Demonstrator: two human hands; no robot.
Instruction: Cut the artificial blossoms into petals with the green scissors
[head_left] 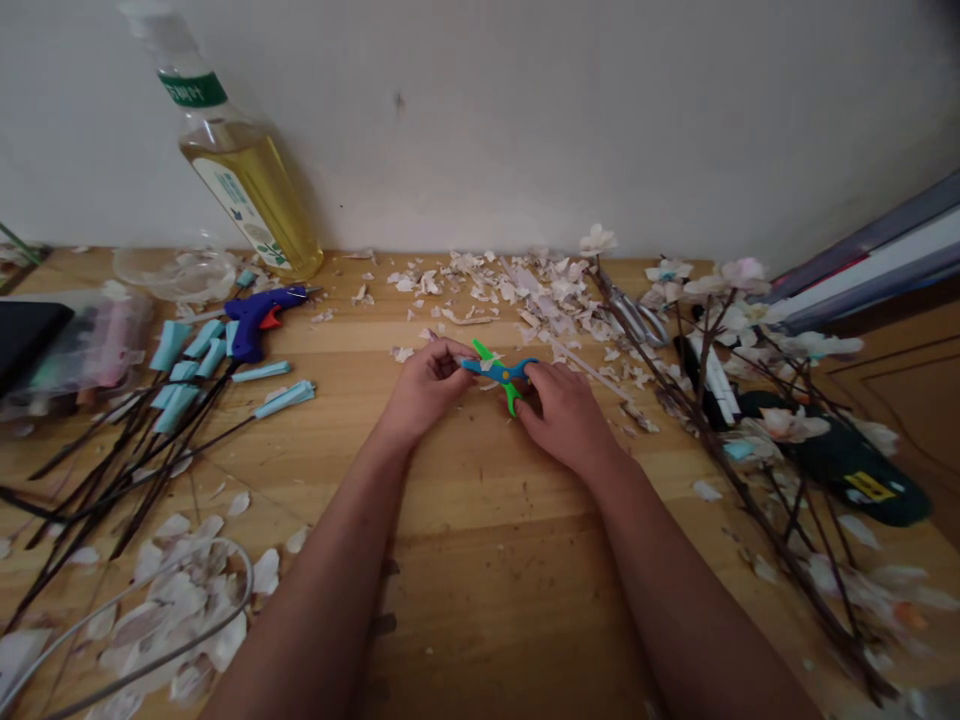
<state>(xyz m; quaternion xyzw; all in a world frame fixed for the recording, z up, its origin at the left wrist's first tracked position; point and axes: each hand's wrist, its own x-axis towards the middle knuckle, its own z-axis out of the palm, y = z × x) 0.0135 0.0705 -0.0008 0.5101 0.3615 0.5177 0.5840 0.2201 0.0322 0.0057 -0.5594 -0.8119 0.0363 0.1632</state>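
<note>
My right hand (566, 408) is closed on a pair of scissors (505, 374), with its fingers at the blue and green handles. The scissors' blades stand apart and point toward my left hand. My left hand (429, 388) pinches a small pale petal (489, 362) at the blades; much of it is hidden by the fingertips and the scissors. Both hands are just above the wooden table (495, 570). Behind them lie many pale petal scraps (540, 295).
On the left are a bottle of yellow oil (255, 190), a blue glue gun (259, 312), dark stems with light-blue tips (176, 400), loose petals (180, 610) and a grey cable (247, 570). Flowering branches (720, 450), pliers (637, 318) and a dark green case (862, 465) lie on the right.
</note>
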